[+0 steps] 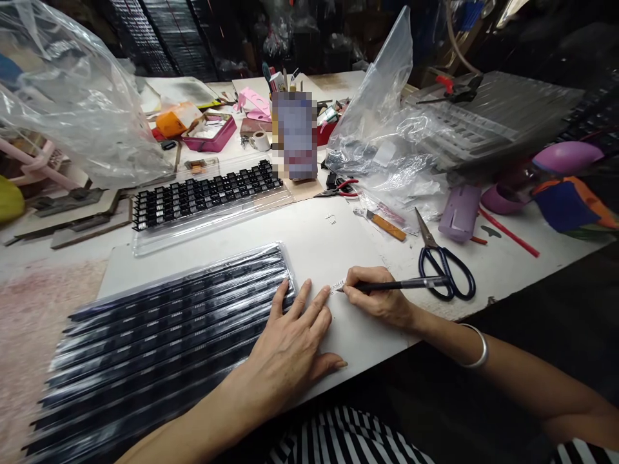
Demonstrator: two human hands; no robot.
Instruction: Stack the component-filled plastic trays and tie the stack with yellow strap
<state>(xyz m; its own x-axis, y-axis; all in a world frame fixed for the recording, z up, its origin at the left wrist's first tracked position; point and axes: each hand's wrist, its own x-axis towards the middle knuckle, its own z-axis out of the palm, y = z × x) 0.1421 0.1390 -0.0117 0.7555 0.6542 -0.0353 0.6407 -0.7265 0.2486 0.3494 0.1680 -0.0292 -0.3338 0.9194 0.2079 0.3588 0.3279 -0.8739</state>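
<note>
My right hand [382,298] is closed around a black pen [406,283], its tip down on small marks on the white work surface [358,245]. My left hand [294,332] lies with fingers spread, partly over the right end of a clear tray of black strips [184,328]. One left fingertip sits close to the pen tip and the marks. Scissors with dark blue handles [447,270] rest to the right of the pen.
A second clear tray [213,225] holds rows of black parts [207,190]. An orange-handled knife [387,225], red-handled pliers [343,188] and a purple cylinder [459,212] lie further back. Plastic bags [82,109] stand at the left; more clear plastic [382,122] is heaped behind.
</note>
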